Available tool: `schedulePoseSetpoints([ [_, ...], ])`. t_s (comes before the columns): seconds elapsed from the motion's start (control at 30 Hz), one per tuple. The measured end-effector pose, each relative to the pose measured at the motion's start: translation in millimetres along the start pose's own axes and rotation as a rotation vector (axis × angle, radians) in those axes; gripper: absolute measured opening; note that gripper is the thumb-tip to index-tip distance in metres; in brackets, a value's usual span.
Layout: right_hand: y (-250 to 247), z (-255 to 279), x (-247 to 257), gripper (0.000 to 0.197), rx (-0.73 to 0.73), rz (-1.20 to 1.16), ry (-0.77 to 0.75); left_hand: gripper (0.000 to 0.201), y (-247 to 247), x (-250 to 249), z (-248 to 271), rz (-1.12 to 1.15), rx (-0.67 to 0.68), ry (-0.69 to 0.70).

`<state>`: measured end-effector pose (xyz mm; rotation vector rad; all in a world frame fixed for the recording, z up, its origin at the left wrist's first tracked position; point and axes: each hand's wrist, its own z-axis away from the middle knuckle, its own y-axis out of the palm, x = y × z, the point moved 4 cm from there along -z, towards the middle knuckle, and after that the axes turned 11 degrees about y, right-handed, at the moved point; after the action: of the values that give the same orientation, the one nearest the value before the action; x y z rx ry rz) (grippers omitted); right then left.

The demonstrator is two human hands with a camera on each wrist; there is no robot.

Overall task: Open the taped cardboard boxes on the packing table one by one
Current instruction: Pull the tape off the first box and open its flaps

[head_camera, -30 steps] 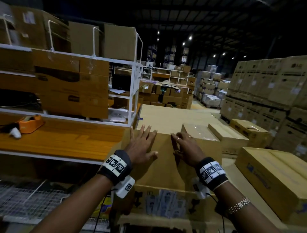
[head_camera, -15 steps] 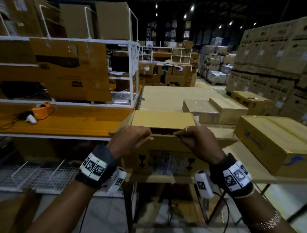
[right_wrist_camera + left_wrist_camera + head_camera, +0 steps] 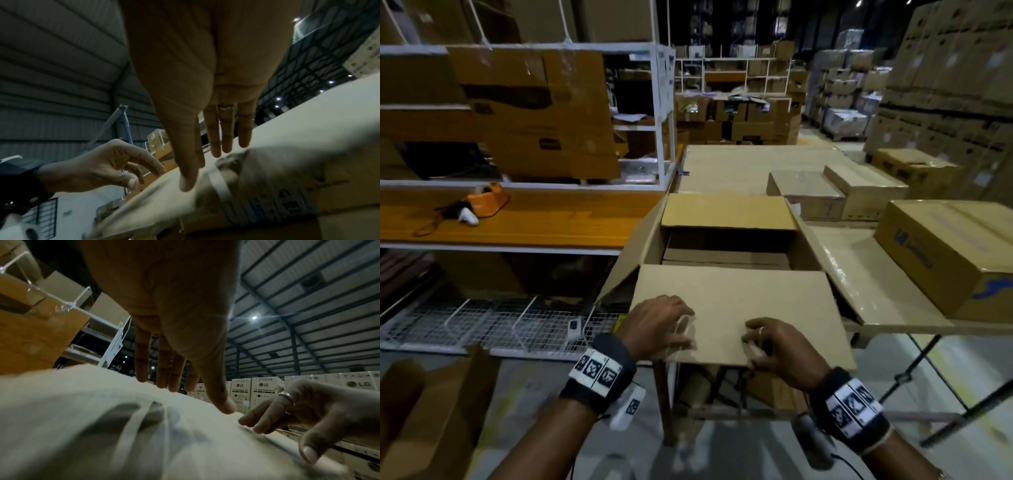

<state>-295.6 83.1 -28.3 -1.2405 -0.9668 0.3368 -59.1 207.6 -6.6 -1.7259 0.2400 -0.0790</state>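
An open cardboard box stands on the packing table in front of me, its flaps spread outward and flat cardboard pieces showing inside. The near flap is folded out toward me. My left hand presses on its near left part with fingers fairly straight, as the left wrist view shows of that hand. My right hand, with a ring, rests on the flap's near edge; in the right wrist view this hand has straight fingers touching the cardboard.
A closed box with blue print sits at the right, two smaller closed boxes behind. Left: a wooden shelf with an orange tape dispenser, a white rack of cartons, wire shelving. Loose cardboard stands on the floor at lower left.
Both hands lay flat on the box's closed top, then pulled at the near flap. That flap has swung out toward me and the box stands open.
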Motion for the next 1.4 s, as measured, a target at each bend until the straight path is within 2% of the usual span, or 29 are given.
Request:
schedulePoseSetpoints([
  [0.07,5.7,-21.1,-10.8,0.045,0.017,0.003,0.036,0.063,3.6,12.5,-14.6,-0.004,-0.017,-0.05],
  [0.23,0.2,-79.6,-10.5,0.055,-0.085,0.001,0.069,0.056,3.6,31.4,-61.4,0.024,-0.069,-0.142],
  [0.3,-2.8,-101.1,-7.1,0.046,-0.115,-0.003,0.079,0.052,6.7,41.0,-79.6,0.063,-0.088,-0.177],
  [0.37,-8.7,-116.7,-3.4,0.032,-0.209,-0.003,0.075,0.049,16.0,53.8,-93.2,0.157,-0.099,-0.208],
  [0.43,-11.6,-128.9,0.6,0.034,-0.278,0.011,0.057,0.043,31.2,70.2,-103.3,0.208,-0.11,-0.247],
  [0.53,-8.2,-143.7,5.0,0.038,-0.256,0.042,0.03,0.031,52.2,89.3,-112.7,0.319,-0.214,-0.334],
  [0.63,-3.5,-156.5,-3.9,0.032,-0.295,-0.054,0.061,0.037,60.0,92.0,-117.4,0.352,-0.293,-0.353],
  [0.7,1.0,-160.4,-9.3,0.031,-0.345,-0.107,0.073,0.04,62.3,89.5,-117.2,0.341,-0.32,-0.356],
  [0.77,6.5,-163.6,-11.0,0.032,-0.385,-0.121,0.06,0.034,63.9,88.5,-119.3,0.311,-0.346,-0.339],
  [0.9,6.7,-168.2,-19.6,0.028,-0.381,-0.157,0.071,0.025,68.1,89.6,-122.2,0.278,-0.358,-0.308],
  [1.0,-9.6,-159.3,-32.8,0.024,-0.336,-0.179,0.088,0.036,67.8,99.9,-117.2,0.29,-0.265,-0.258],
  [1.1,-32.4,-145.8,-66.6,0.02,-0.345,-0.198,0.175,0.04,57.8,118.2,-104.4,0.247,-0.195,-0.225],
  [1.2,-50.6,-130.1,-94.9,0.017,-0.361,-0.191,0.223,0.051,50.9,134.5,-86.7,0.175,-0.203,-0.243],
  [1.3,-54.9,-123.0,-96.9,0.014,-0.41,-0.161,0.173,0.067,49.9,135.6,-82.4,0.064,-0.218,-0.211],
  [1.4,-53.9,-127.9,-90.1,0.011,-0.46,-0.115,0.184,0.053,43.2,129.9,-84.9,0.048,-0.247,-0.237],
])
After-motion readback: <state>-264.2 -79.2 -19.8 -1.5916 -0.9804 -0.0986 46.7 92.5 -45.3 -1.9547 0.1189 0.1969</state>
